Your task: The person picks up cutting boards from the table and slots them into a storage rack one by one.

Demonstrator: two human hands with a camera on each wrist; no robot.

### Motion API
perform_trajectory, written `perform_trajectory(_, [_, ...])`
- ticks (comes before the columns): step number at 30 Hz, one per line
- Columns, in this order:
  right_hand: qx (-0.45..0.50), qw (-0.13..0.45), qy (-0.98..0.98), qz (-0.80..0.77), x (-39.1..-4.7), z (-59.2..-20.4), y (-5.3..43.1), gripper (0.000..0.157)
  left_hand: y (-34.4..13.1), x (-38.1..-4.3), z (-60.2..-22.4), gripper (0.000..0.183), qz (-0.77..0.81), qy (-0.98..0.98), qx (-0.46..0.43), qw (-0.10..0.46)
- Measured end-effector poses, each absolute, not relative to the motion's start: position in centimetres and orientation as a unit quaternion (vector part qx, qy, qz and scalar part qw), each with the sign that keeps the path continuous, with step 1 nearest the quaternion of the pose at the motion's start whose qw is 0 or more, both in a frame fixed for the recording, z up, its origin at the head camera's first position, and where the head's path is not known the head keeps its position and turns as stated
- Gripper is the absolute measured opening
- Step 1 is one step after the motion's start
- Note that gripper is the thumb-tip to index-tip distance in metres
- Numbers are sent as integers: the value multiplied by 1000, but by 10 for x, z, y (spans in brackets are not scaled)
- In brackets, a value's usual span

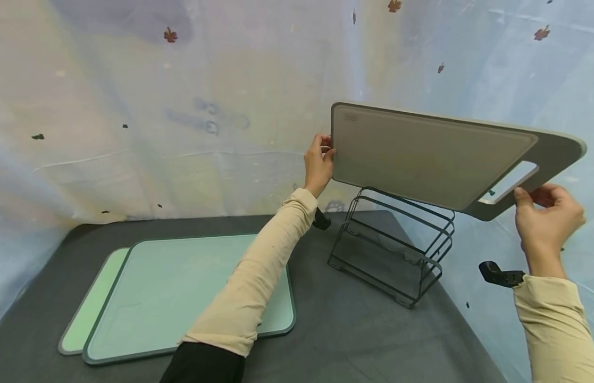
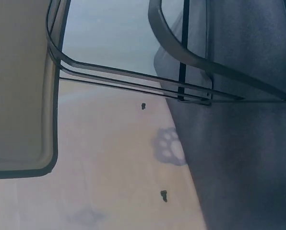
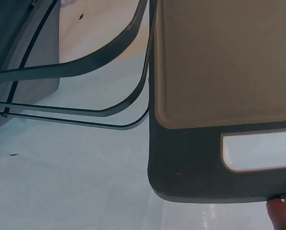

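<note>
A grey-brown board [image 1: 423, 157] is held up in the air above the right part of a dark table [image 1: 349, 335], tilted, its broad face turned toward the viewer. Its left short edge is pinched between the thumb and fingers of the left hand [image 1: 319, 166]. At the other end, the rim beside a long handle slot [image 1: 509, 183] is pinched by the right hand [image 1: 550, 218], the thumb laid in front.

Beneath the board, a black wire rack [image 1: 388, 236] is set on the table; whether its top rails are touched by the board cannot be told.

At the left, a pale blue-green board [image 1: 172, 287] is laid flat, partly over a light green board [image 1: 93, 303], and is crossed in view by the left sleeve [image 1: 258, 287]. The background is filled by a pastel cloth [image 1: 258, 80] dotted with small leaf shapes.
</note>
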State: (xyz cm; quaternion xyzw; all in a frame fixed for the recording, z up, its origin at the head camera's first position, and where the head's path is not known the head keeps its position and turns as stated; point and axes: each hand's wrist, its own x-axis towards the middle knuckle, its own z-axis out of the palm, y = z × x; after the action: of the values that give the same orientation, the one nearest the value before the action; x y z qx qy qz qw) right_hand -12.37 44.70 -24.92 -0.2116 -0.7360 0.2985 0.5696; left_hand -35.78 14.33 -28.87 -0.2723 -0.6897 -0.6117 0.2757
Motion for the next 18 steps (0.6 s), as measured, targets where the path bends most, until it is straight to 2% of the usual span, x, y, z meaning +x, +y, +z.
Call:
perform_trajectory(5, [-209,559,-746,297,-123,-251,446,30,141,-359,-290,16,-610,-689,-271,283])
perform_trajectory(13, [-236,521,-757,315,-124,-265,448,13,137,-355,-298,17,-610,-698,-270,259])
perform_trajectory(18, [-246,496,-745,372,-127,-270,450,19,137,-358,-303,19,-615,-696,-277,247])
